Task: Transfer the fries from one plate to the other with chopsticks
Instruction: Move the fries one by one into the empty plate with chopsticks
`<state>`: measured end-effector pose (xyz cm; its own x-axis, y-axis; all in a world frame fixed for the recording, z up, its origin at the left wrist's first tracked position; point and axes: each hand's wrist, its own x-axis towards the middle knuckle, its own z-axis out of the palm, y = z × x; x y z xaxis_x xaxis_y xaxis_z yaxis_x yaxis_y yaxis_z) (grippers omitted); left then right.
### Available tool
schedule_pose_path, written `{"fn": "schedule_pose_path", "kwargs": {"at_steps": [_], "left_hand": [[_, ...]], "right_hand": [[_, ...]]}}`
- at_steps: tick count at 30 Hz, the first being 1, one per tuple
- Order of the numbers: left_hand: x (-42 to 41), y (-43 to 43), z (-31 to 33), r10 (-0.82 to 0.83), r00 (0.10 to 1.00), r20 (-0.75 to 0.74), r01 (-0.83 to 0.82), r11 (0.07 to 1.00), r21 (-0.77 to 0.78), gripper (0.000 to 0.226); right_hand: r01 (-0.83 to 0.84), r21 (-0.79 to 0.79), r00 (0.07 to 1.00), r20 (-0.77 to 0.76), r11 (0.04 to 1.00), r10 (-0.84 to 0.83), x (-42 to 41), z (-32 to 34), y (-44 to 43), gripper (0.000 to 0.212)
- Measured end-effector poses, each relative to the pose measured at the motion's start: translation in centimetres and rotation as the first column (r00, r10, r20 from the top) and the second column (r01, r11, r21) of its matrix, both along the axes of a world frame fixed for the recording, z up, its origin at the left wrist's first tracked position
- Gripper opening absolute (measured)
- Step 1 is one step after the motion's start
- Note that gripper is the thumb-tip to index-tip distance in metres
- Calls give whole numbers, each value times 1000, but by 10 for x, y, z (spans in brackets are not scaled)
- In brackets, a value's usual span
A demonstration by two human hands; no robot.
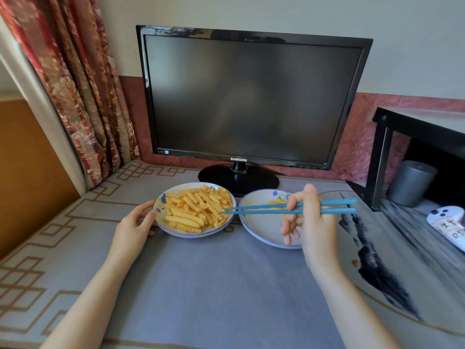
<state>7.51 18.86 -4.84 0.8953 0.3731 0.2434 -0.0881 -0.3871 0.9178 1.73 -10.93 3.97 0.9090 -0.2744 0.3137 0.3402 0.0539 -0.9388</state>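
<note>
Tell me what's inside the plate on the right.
A few yellow fries lie at the far side of the right plate; the rest showing is bare. The right hand and chopsticks cover part.

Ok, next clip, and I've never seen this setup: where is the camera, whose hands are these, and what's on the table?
There is no machine here: a person works bare-handed, and the single picture comes from a wide-angle camera on their head, looking forward and down. The right hand holds blue chopsticks, whose tips reach the crinkle-cut fries piled on the left plate. The left hand touches that plate's rim. The right plate beside it is almost bare; something yellow lies on its far side, partly hidden by the chopsticks. Both plates sit on a grey patterned cloth in front of a dark monitor. A grey cylinder and a white controller lie at the right.
</note>
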Motion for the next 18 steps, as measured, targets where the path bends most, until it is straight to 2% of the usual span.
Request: {"fn": "schedule_pose_path", "kwargs": {"at_steps": [9, 18], "left_hand": [[0, 0, -1, 6, 1000, -4, -6, 1000, 4, 30], [0, -2, 1, 12, 1000, -7, -12, 1000, 9, 30]], "right_hand": [[276, 14, 960, 51, 961, -276, 8, 9, -65, 43], [264, -175, 964, 11, 949, -266, 19, -9, -76, 44]]}}
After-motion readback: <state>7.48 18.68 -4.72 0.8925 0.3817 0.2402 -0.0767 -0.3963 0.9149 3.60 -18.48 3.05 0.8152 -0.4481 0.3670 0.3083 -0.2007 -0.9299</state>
